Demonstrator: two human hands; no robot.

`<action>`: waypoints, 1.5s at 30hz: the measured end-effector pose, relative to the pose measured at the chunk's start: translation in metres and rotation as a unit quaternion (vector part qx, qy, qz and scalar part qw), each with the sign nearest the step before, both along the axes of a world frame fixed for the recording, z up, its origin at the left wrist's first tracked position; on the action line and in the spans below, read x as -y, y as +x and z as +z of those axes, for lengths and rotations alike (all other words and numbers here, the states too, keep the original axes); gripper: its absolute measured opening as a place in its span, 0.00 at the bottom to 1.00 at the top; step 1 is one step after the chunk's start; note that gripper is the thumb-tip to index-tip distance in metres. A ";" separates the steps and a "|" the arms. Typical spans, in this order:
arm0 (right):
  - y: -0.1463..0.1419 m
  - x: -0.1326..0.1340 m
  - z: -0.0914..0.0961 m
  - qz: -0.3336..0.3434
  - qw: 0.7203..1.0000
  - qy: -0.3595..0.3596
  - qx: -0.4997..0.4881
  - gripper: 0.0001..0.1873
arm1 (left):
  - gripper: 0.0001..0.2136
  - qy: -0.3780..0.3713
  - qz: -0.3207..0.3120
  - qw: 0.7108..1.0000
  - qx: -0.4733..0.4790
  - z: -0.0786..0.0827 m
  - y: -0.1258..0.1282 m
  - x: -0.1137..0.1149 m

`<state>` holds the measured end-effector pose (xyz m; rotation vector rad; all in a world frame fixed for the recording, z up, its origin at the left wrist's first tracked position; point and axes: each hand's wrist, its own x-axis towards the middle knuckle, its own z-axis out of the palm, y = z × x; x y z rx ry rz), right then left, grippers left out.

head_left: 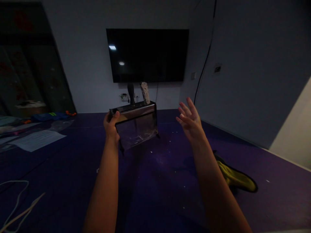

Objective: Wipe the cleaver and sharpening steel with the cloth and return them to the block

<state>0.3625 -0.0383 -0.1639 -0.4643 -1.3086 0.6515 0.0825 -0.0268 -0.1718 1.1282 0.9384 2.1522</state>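
Note:
My left hand (111, 124) grips the left end of a clear-sided case with black edging (137, 127), its thumb on the top edge. The case is held tilted above the purple floor. Over its top rise a dark handle-like piece (131, 93) and a rough, pale speckled stick (145, 93); how their lower ends sit is hidden. To the right of the case, my right hand (190, 121) is raised in the air with fingers spread, touching nothing. Beyond the right forearm lies a yellow and black item (236, 178), partly covered by the arm.
A large black television (148, 55) hangs on the far wall. Papers (37, 139) and a blue cloth-like item (48, 116) lie at the left. A pale cord (18, 202) and a thin stick (26, 209) are at lower left. Small white bits dot the purple floor (155, 194).

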 end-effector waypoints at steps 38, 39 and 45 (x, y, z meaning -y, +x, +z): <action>0.056 -0.016 -0.006 -0.012 0.973 -0.064 -0.221 0.18 | 0.34 0.023 0.283 0.958 0.048 -0.071 -0.085 -0.035; 0.058 -0.015 -0.005 -0.022 0.973 -0.067 -0.219 0.18 | 0.34 0.016 0.292 0.955 0.047 -0.072 -0.087 -0.036; 0.095 -0.023 -0.019 -0.174 0.968 -0.138 -0.114 0.14 | 0.34 -0.001 0.321 0.947 -0.003 -0.077 -0.095 -0.042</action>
